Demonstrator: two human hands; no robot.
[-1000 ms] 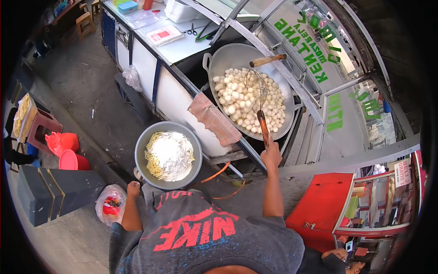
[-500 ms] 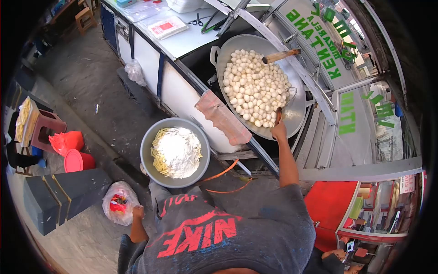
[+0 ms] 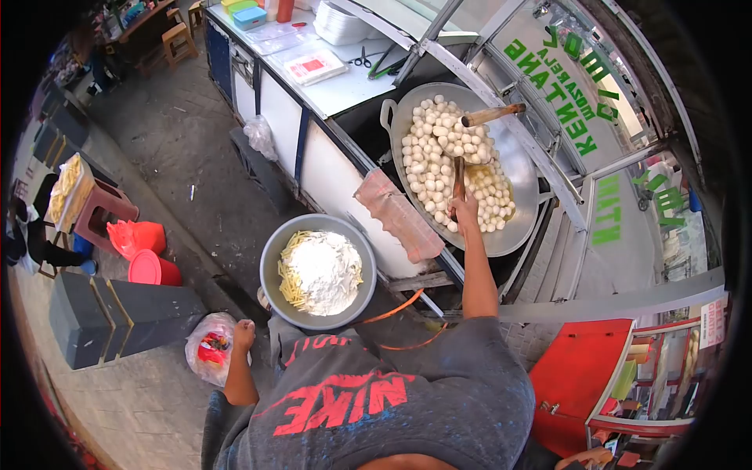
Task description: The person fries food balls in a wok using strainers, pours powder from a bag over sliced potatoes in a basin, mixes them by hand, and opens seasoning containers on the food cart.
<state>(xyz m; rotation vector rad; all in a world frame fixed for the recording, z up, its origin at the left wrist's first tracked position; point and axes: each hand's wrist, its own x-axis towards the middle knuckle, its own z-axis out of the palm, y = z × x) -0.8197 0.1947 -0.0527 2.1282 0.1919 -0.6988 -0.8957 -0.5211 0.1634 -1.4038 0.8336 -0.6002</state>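
My right hand [image 3: 464,210] is wrapped around the wooden handle of a skimmer [image 3: 459,178]. Its head is loaded with a heap of round white balls [image 3: 464,142] over the large metal wok [image 3: 518,168]. More balls fill the wok, in oil that shows at the right. A second wooden handle [image 3: 493,115] juts over the far rim. My left hand [image 3: 244,333] hangs low at my side with curled fingers, beside a clear plastic bag [image 3: 210,348] with red packets; nothing shows in it. Near my legs stands a grey basin [image 3: 268,270] of pale strips and white powder [image 3: 323,270].
The cart's white counter [image 3: 360,98] holds scissors [image 3: 361,59], a paper pack [image 3: 316,67] and foam boxes [image 3: 345,22]. A pinkish cloth [image 3: 399,215] drapes its edge. An orange hose [image 3: 395,307] runs below. Red tubs [image 3: 154,269] and dark blocks [image 3: 129,317] are at left.
My right hand has moved the skimmer from the near right of the wok toward its middle, and balls are now heaped on it. My left hand has risen slightly. The view has shifted.
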